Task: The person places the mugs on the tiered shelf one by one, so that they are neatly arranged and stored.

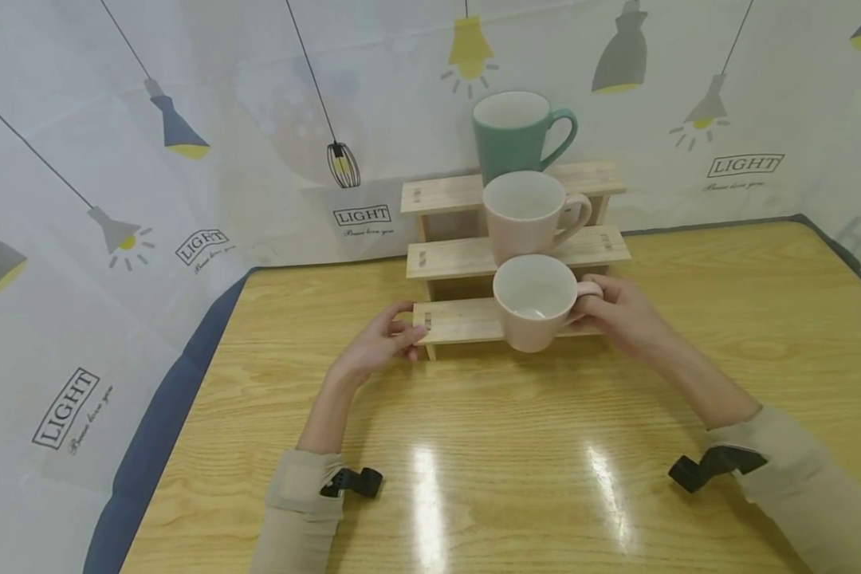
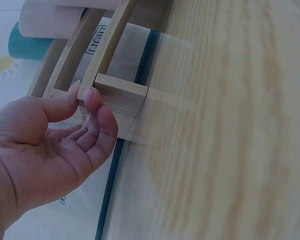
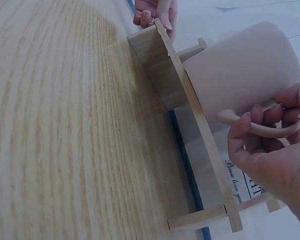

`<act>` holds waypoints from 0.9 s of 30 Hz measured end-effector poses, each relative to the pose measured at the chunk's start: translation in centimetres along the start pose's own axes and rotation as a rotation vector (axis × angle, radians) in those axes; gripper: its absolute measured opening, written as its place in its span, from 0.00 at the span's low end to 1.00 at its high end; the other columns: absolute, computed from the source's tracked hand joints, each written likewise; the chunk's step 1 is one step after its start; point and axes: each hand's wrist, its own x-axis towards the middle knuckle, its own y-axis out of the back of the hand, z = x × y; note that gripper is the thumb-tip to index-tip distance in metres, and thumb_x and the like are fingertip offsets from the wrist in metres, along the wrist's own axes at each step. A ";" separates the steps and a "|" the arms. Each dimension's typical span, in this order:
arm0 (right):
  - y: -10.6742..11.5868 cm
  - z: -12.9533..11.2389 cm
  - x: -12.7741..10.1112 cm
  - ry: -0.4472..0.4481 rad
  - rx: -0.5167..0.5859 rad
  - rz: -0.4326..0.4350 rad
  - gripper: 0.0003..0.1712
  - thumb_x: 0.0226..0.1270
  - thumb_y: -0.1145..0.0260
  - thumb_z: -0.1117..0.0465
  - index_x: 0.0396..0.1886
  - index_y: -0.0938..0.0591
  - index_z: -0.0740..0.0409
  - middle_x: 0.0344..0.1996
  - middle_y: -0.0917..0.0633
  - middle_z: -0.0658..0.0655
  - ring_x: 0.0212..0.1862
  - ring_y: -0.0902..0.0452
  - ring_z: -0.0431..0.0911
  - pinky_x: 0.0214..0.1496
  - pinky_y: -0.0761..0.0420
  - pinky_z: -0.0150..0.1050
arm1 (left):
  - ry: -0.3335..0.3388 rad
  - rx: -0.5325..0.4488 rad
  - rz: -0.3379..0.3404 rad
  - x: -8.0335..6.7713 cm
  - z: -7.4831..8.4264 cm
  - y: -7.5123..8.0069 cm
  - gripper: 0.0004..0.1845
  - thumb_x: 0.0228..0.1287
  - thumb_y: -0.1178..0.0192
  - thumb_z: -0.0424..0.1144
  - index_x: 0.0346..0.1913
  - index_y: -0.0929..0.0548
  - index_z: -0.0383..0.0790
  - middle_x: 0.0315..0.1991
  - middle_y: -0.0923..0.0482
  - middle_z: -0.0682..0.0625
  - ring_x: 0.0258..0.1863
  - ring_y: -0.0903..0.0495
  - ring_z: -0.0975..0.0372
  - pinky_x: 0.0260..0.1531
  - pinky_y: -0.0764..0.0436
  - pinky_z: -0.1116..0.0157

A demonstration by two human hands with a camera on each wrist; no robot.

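A three-step wooden rack [image 1: 466, 320] carries one mug per step. My right hand [image 1: 627, 319] grips the handle of the front pale pink mug [image 1: 534, 327], which stands upright on the lowest step; in the right wrist view, my fingers curl round the mug handle [image 3: 270, 131]. With thumb above and fingers below, my left hand [image 1: 376, 343] pinches the left end of that lowest step, seen close up as a wooden board [image 2: 106, 55] in the left wrist view. A second pink mug [image 1: 520, 227] sits on the middle step, and a green mug [image 1: 505, 143] on the top one.
The rack stands at the back of a wood-grain table [image 1: 502, 446]. Behind it hangs a white cloth [image 1: 402, 80] printed with lamps. A dark blue edge [image 1: 165, 430] runs along the table's left side.
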 end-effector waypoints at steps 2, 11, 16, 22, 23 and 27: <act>0.0 0.0 0.0 -0.007 -0.019 0.004 0.14 0.70 0.47 0.77 0.32 0.19 0.61 0.34 0.17 0.52 0.38 0.16 0.42 0.43 0.15 0.37 | 0.000 0.002 0.001 0.0 -0.1 0.0 0.34 0.77 0.43 0.38 0.78 0.46 0.36 0.45 0.23 0.41 0.32 0.21 0.60 0.44 0.21 0.61; 0.5 -0.2 -0.2 0.049 -0.192 0.003 0.10 0.73 0.44 0.75 0.35 0.24 0.58 0.36 0.17 0.49 0.41 0.17 0.40 0.45 0.18 0.33 | -0.001 0.009 -0.003 0.0 0.0 0.1 0.34 0.77 0.43 0.38 0.78 0.46 0.36 0.44 0.23 0.42 0.32 0.21 0.59 0.44 0.21 0.61; 0.7 -0.1 -0.3 0.082 -0.225 -0.002 0.08 0.74 0.44 0.75 0.42 0.24 0.58 0.41 0.18 0.49 0.44 0.19 0.40 0.47 0.20 0.31 | -0.004 0.008 -0.002 -0.1 0.1 0.0 0.34 0.77 0.43 0.38 0.78 0.46 0.36 0.45 0.23 0.41 0.32 0.21 0.59 0.43 0.21 0.61; 0.7 -0.2 -0.4 0.095 -0.237 -0.001 0.13 0.74 0.43 0.76 0.50 0.26 0.57 0.46 0.21 0.49 0.48 0.21 0.40 0.48 0.21 0.29 | -0.005 0.004 -0.006 -0.1 0.0 0.1 0.35 0.77 0.43 0.39 0.78 0.46 0.36 0.44 0.22 0.41 0.32 0.21 0.59 0.43 0.21 0.61; 0.7 -0.2 -0.4 0.093 -0.241 -0.001 0.14 0.73 0.43 0.76 0.51 0.26 0.57 0.47 0.21 0.50 0.48 0.21 0.40 0.49 0.21 0.29 | -0.003 0.004 -0.007 -0.1 0.0 0.1 0.35 0.77 0.43 0.39 0.78 0.46 0.37 0.44 0.22 0.41 0.32 0.21 0.59 0.43 0.21 0.61; 0.8 -0.3 -0.6 0.085 -0.248 -0.006 0.16 0.73 0.42 0.76 0.53 0.26 0.56 0.49 0.22 0.50 0.49 0.22 0.40 0.50 0.21 0.29 | 0.003 0.001 -0.005 -0.1 0.0 0.1 0.35 0.77 0.43 0.39 0.78 0.47 0.37 0.46 0.22 0.40 0.32 0.20 0.59 0.42 0.20 0.60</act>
